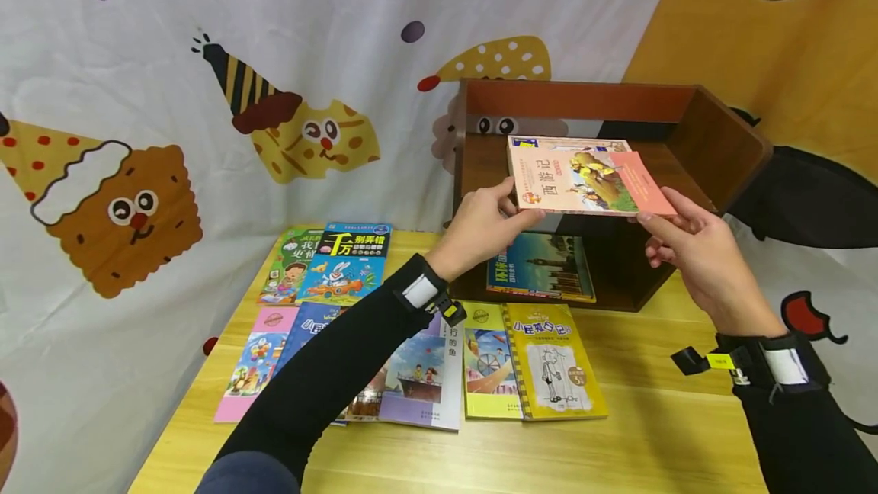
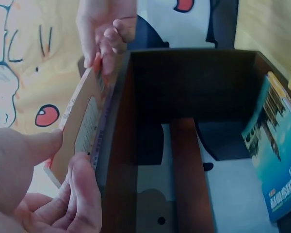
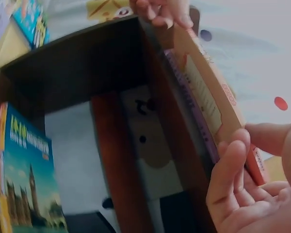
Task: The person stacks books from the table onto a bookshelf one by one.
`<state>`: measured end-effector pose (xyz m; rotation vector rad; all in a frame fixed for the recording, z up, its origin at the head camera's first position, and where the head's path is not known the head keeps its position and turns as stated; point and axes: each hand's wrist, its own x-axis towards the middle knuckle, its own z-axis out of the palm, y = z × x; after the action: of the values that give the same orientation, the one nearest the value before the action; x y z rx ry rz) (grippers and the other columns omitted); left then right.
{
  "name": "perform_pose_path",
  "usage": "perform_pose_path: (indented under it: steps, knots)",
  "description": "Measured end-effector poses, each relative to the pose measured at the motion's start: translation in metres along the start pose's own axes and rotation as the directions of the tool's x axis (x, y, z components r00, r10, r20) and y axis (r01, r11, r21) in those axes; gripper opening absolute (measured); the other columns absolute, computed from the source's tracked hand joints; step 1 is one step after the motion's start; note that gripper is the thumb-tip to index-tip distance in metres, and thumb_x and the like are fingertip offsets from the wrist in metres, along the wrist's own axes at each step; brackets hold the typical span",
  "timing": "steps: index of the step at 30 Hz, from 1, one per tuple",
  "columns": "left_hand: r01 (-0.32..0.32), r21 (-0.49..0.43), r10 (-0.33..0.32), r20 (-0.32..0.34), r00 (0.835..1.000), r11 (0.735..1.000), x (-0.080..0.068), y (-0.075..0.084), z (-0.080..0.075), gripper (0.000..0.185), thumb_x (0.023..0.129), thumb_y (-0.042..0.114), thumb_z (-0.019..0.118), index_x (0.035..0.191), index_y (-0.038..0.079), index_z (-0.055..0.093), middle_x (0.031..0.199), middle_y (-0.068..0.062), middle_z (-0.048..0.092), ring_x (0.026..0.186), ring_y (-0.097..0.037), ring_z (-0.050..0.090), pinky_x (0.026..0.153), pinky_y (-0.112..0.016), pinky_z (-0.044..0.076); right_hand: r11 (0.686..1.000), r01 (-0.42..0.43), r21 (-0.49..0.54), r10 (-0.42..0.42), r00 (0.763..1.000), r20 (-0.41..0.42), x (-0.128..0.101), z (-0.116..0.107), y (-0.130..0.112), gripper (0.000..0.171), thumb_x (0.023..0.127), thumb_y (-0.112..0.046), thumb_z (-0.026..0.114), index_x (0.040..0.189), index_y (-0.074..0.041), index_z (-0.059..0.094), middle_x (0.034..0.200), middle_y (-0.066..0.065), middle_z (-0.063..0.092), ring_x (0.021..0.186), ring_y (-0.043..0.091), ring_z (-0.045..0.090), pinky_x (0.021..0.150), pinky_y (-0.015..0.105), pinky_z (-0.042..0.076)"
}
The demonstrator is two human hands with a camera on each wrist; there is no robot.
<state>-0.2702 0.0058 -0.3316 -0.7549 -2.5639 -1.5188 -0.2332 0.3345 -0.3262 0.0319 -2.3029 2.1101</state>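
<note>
A storybook with a pale pink and coral cover lies flat, face up, over the upper board of a brown wooden shelf. My left hand pinches its near left corner, thumb on top. At the near right corner, my right hand grips it between thumb and fingers. Beneath it another book, with a purple spine, lies on the board, its white and blue cover edge showing behind. Both wrist views show the pink book's underside tilted up at its near edge, apart from the book below.
In the shelf's lower compartment lie books topped by a teal clock-tower cover. On the wooden table, a yellow comic book overlaps a yellow-green book. Several more books, including a blue rabbit-cover book, lie left, partly behind my left arm.
</note>
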Motion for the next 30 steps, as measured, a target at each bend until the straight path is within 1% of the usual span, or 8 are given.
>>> perform_pose_path:
  steps: [2, 5, 7, 9, 13, 20, 24, 30]
  knots:
    - [-0.016, 0.072, 0.019, -0.042, 0.999, 0.997, 0.004, 0.000, 0.001, 0.067, 0.100, 0.045, 0.068, 0.154, 0.010, 0.049, 0.074, 0.000, 0.066, 0.055, -0.019, 0.058, 0.045, -0.025, 0.034, 0.992, -0.017, -0.129, 0.014, 1.000, -0.027, 0.004, 0.000, -0.002, 0.094, 0.096, -0.039, 0.073, 0.168, -0.020, 0.016, 0.104, -0.014, 0.074, 0.068, 0.013, 0.061, 0.063, 0.022, 0.057]
    - [-0.036, 0.154, 0.050, -0.092, 0.994, 0.987, 0.009, -0.002, 0.003, 0.056, 0.101, 0.046, 0.066, 0.144, 0.012, 0.059, 0.069, 0.000, 0.063, 0.053, -0.017, 0.056, 0.044, -0.024, 0.031, 0.952, -0.027, -0.304, 0.010, 0.998, -0.059, 0.012, 0.001, -0.002, 0.093, 0.096, -0.050, 0.068, 0.168, -0.021, 0.017, 0.102, -0.020, 0.073, 0.069, 0.013, 0.060, 0.064, 0.024, 0.057]
    - [-0.050, 0.194, 0.073, -0.111, 0.991, 0.980, 0.013, -0.003, 0.005, 0.049, 0.102, 0.046, 0.064, 0.140, 0.015, 0.062, 0.066, 0.000, 0.061, 0.050, -0.017, 0.055, 0.043, -0.025, 0.031, 0.928, -0.025, -0.371, -0.004, 0.997, -0.076, 0.018, 0.002, -0.001, 0.089, 0.096, -0.054, 0.065, 0.167, -0.021, 0.023, 0.099, -0.021, 0.074, 0.068, 0.013, 0.060, 0.064, 0.025, 0.057]
    - [-0.058, 0.229, 0.088, -0.125, 0.988, 0.972, 0.015, -0.004, 0.008, 0.049, 0.103, 0.046, 0.062, 0.141, 0.015, 0.061, 0.064, 0.001, 0.060, 0.049, -0.015, 0.054, 0.042, -0.024, 0.030, 0.912, -0.017, -0.410, -0.024, 0.995, -0.095, 0.023, 0.003, -0.001, 0.084, 0.096, -0.056, 0.064, 0.165, -0.022, 0.029, 0.094, -0.020, 0.074, 0.065, 0.014, 0.059, 0.061, 0.027, 0.056]
    - [-0.055, 0.279, 0.106, -0.169, 0.980, 0.959, 0.018, -0.004, 0.012, 0.048, 0.104, 0.045, 0.061, 0.142, 0.015, 0.062, 0.060, 0.000, 0.055, 0.046, -0.015, 0.051, 0.041, -0.024, 0.027, 0.886, -0.016, -0.463, -0.056, 0.988, -0.141, 0.031, 0.005, 0.000, 0.081, 0.094, -0.061, 0.063, 0.161, -0.023, 0.039, 0.080, -0.014, 0.072, 0.057, 0.016, 0.057, 0.054, 0.030, 0.055]
    - [-0.005, 0.297, 0.079, -0.239, 0.968, 0.955, 0.021, -0.002, 0.014, 0.039, 0.105, 0.040, 0.060, 0.131, 0.013, 0.071, 0.056, -0.002, 0.051, 0.043, -0.017, 0.047, 0.040, -0.023, 0.023, 0.841, -0.042, -0.540, -0.053, 0.986, -0.159, 0.037, 0.009, 0.000, 0.086, 0.091, -0.070, 0.060, 0.162, -0.026, 0.038, 0.072, -0.007, 0.070, 0.053, 0.022, 0.060, 0.053, 0.032, 0.056]
    - [0.006, 0.295, 0.072, -0.252, 0.965, 0.956, 0.023, 0.000, 0.014, 0.036, 0.106, 0.040, 0.060, 0.126, 0.014, 0.074, 0.056, -0.002, 0.053, 0.043, -0.017, 0.047, 0.040, -0.023, 0.024, 0.835, -0.045, -0.549, -0.060, 0.983, -0.173, 0.039, 0.011, 0.000, 0.087, 0.091, -0.071, 0.060, 0.163, -0.027, 0.036, 0.072, -0.006, 0.070, 0.054, 0.022, 0.061, 0.053, 0.032, 0.056]
    - [0.014, 0.331, 0.077, -0.259, 0.963, 0.944, 0.027, 0.000, 0.014, 0.036, 0.105, 0.042, 0.059, 0.121, 0.014, 0.076, 0.057, -0.003, 0.052, 0.044, -0.016, 0.047, 0.040, -0.022, 0.023, 0.845, -0.039, -0.533, -0.069, 0.981, -0.181, 0.040, 0.014, -0.001, 0.088, 0.092, -0.069, 0.059, 0.164, -0.025, 0.033, 0.071, -0.007, 0.070, 0.053, 0.022, 0.060, 0.052, 0.032, 0.055]
